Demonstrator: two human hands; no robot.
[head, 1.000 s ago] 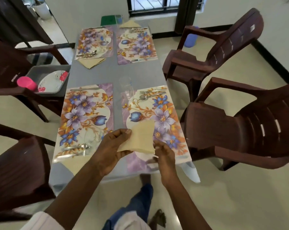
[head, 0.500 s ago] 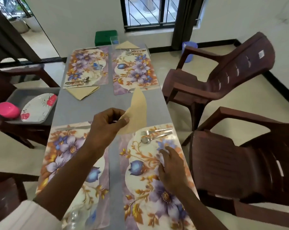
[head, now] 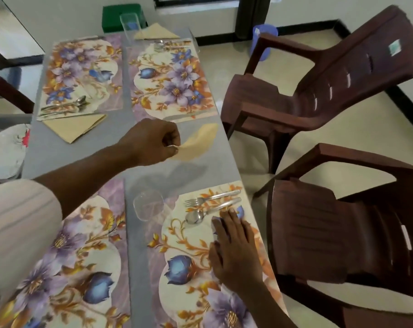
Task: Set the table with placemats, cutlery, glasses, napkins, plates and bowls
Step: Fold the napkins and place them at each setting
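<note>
While right hand [head: 236, 252] lies flat on placemat [head: 177, 235] | left grip [head: 153, 143] pinches napkin [head: 198, 145], seemingly airborne

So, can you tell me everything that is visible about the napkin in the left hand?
The napkin is plain beige, thin and soft; paper or cloth, I cannot tell. It looks folded, bends in a curve and is slightly blurred. The left hand pinches its near end between thumb and fingers. It hangs over the bare grey table, between the far right placemat and the near right placemat, above a dark shadow. Nothing else seems to touch it.
</note>
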